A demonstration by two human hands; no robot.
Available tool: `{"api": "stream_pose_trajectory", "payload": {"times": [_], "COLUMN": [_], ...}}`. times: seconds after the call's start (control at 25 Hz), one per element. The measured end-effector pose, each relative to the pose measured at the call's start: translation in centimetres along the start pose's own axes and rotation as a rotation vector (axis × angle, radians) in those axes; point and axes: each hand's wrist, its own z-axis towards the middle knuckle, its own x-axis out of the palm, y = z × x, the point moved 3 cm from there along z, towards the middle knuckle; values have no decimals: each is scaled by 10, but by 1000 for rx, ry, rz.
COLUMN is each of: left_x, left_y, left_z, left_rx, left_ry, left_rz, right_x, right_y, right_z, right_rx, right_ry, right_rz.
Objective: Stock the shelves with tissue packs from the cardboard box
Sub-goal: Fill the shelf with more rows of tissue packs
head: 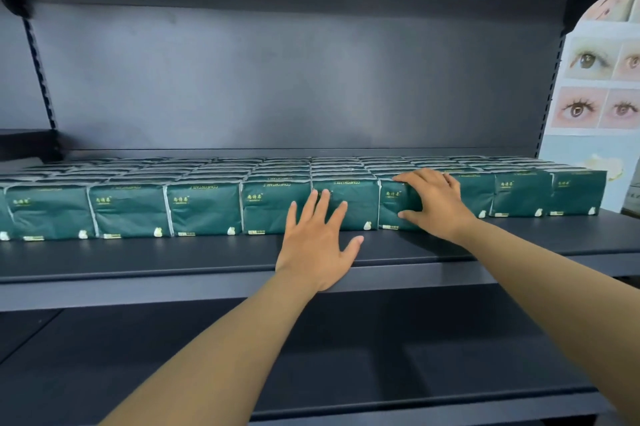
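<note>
On the shelf [207, 262], the left hand [317, 245] lies flat, fingers straight against the front row of tissue packs [204, 207]. Beside it, the right hand [436, 203] curls over one pack [394, 207]; press evenly, keeping faces flush.

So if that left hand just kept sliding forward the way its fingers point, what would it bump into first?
The left hand would meet the front face of the dark green plastic-wrapped tissue pack right ahead. Its straight fingertips already overlap that pack and seem to touch it, though depth is uncertain.
</note>
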Motion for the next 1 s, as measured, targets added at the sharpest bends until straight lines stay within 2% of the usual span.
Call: {"api": "stream_pose_trajectory", "payload": {"times": [0.16, 0.32, 0.4, 0.48, 0.56, 0.68, 0.84, 0.96, 1.0], "left_x": [-2, -2, 9, 34, 65, 112, 177, 221, 234], "left_y": [0, -3, 1, 12, 30, 56, 82, 91, 91], "left_z": [-4, -28, -68, -121, -177, -259, -356, -407, -420], "left_rx": [3, 41, 115, 165, 143, 46, -121, -182, -188], "left_ry": [2, -103, -215, -226, -143, 31, 273, 509, 530], "left_rz": [6, -43, -56, 11, 61, 31, -33, -81, -83], "right_x": [6, -2, -8, -9, 8, 60, 150, 216, 237], "right_y": [0, 17, 35, 57, 79, 108, 148, 176, 183], "right_z": [-4, -36, -66, -103, -143, -200, -272, -323, -340], "right_rx": [20, 122, 67, -30, -110, -159, -137, -107, -96], "right_ry": [4, -223, -320, -355, -333, -184, 66, 163, 195], "right_rz": [-191, 52, 168, 238, 271, 274, 270, 230, 218]}}
